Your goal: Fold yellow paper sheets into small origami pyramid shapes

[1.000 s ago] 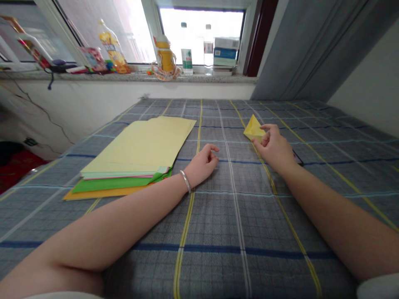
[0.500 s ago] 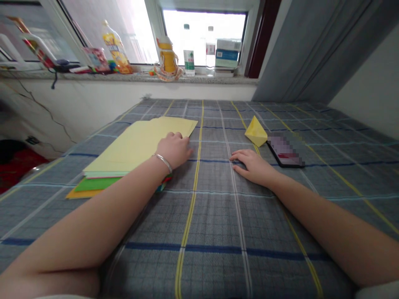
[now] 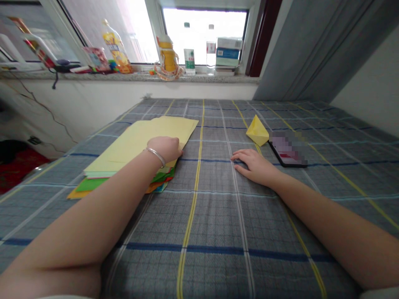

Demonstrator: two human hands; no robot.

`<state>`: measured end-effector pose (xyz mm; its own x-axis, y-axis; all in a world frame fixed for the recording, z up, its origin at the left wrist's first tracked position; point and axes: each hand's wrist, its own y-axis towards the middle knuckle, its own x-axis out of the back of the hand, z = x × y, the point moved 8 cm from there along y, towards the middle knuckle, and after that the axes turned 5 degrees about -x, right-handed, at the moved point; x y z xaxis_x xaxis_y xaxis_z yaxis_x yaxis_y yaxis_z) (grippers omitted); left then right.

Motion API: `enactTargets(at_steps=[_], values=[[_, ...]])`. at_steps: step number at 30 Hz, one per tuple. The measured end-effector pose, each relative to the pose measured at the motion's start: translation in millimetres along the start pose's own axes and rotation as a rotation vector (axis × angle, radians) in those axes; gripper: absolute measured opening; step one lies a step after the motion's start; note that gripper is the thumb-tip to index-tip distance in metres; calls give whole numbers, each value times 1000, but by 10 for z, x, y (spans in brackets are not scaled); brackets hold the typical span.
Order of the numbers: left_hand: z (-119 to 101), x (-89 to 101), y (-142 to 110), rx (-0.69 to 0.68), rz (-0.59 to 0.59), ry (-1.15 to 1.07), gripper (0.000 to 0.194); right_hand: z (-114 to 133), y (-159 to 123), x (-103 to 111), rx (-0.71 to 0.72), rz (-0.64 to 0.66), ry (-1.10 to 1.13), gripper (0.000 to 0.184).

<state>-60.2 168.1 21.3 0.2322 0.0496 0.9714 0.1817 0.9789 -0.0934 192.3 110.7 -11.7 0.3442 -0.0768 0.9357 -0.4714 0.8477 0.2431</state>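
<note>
My left hand (image 3: 166, 148), with a silver bracelet at the wrist, rests on the near right corner of a stack of coloured paper sheets (image 3: 137, 145); its fingers curl over the sheets' edge, and green, red and orange corners fan out beneath. My right hand (image 3: 254, 163) lies flat on the checked grey cloth (image 3: 212, 216), fingers stretched out to the left, holding nothing. A folded yellow paper shape (image 3: 257, 131) stands just beyond it. A dark phone (image 3: 288, 149) lies to the right of that shape.
The windowsill (image 3: 131, 77) at the back carries several bottles, a stack of boxes (image 3: 228, 54) and small clutter. A grey curtain (image 3: 311, 45) hangs at the right. The cloth's left edge drops to the floor.
My right hand let go of the yellow folded shape and settled flat on the cloth. My left hand moved left onto the paper stack and pulled its near corner, fanning the lower sheets.
</note>
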Motion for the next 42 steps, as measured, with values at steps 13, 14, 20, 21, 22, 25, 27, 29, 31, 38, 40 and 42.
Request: enactTargets(at_steps=[13, 14, 20, 21, 22, 25, 27, 29, 31, 38, 40, 42], values=[[-232, 157, -179, 36, -22, 100, 30, -22, -4, -14, 12, -8, 4, 29], [-258, 176, -183, 22, -51, 93, 30, -27, 0, -15, 12, -11, 8, 29], [-607, 280, -262, -164, -270, -97, 30, 10, 9, 14, -34, -37, 95, 25], [-687, 280, -285, -201, -288, -152, 29, 24, 5, 22, -55, -45, 120, 25], [-771, 267, -308, -241, -290, -205, 26, 38, 0, 30, -79, -55, 145, 27], [-987, 201, -372, -320, -256, -345, 24, 60, -18, 57, -148, -99, 207, 32], [-1088, 183, -415, -354, -266, -406, 23, 40, -26, 74, -191, -132, 241, 34], [-1186, 161, -456, -418, -254, -422, 23, -2, -30, 82, -222, -155, 262, 35], [-1258, 144, -499, -488, -230, -397, 23, -30, -27, 76, -219, -154, 252, 34], [-1229, 181, -647, -648, -97, -205, 57, 133, -36, 37, -12, -95, 93, 30], [-1185, 199, -658, -674, -31, -198, 55, 200, -44, 34, 34, -80, 73, 30], [-1148, 206, -654, -699, 44, -211, 52, 244, -49, 38, 56, -74, 63, 30]])
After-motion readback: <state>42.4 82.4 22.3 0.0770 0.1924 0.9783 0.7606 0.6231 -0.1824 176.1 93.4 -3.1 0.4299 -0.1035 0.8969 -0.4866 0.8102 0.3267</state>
